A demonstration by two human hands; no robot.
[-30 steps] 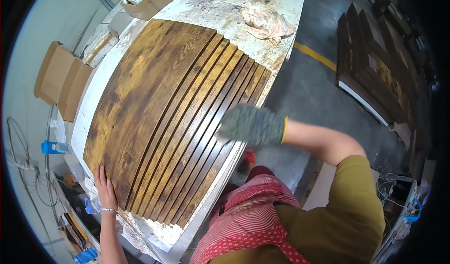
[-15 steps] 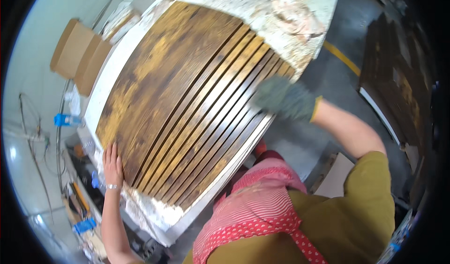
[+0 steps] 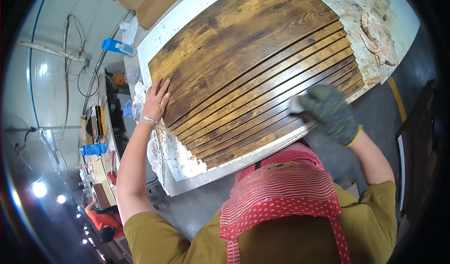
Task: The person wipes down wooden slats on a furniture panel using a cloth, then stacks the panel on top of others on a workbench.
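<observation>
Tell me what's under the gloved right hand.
The right hand, in a dark glove, presses a pale cloth or pad onto the stained wooden boards. Only the pad's left edge shows; the rest, and the wood beneath, is covered by the glove.

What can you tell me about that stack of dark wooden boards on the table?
The wooden boards are brown-stained planks with yellowish worn patches and visible grain, fanned out in overlapping steps so each long edge shows. They lie flat on a paint-spattered white table. The bare left hand presses flat on their near end, while the gloved right hand holds a pale pad against one board's edge.
</observation>
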